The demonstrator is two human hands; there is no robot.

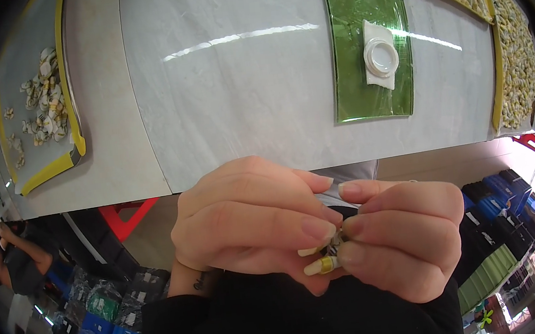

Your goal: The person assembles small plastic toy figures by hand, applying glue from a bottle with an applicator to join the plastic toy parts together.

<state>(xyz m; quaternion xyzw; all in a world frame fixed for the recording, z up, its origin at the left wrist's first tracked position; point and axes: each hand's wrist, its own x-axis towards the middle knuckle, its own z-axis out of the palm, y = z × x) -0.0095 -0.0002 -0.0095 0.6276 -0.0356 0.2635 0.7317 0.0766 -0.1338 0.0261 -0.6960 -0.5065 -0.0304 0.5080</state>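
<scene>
Close to my body, past the table's near edge, my left hand and my right hand meet with fingertips touching. Pinched between them is a small white and gold piece, with a rounded white end poking out below the left fingers. Its other end is covered by my fingertips, so its exact kind is unclear. Both hands are closed on it, the right with thumb and fingers pressed together, the left with its fingers curled over.
A green glass plate holds a small round dish on a white pad. Yellow-edged trays with similar small pieces stand at left and right. Blue and black bins sit at lower right. Another person is at far left.
</scene>
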